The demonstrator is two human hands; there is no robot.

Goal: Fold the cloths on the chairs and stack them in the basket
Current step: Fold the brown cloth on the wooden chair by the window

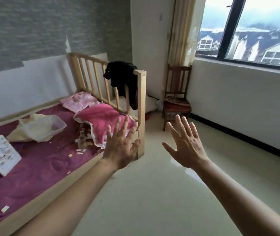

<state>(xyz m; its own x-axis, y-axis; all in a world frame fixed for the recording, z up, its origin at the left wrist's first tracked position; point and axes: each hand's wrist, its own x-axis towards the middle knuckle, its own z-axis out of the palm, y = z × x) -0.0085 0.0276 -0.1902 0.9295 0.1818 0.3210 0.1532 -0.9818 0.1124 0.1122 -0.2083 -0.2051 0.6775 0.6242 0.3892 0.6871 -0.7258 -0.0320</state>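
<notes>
Left hand (pixel 121 147) and right hand (pixel 187 147), fingers (pixel 180 125) splayed and empty; red cloth (pixel 176 106) on the chair (pixel 178 79) well beyond them.

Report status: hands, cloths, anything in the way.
Both open: left hand, right hand, fingers spread, empty. In the corner, chair with reddish cloth on seat, untouched. Bare floor ahead, nothing blocking.

Bed (pixel 39 160) left; chair (pixel 176 103) beyond
</notes>
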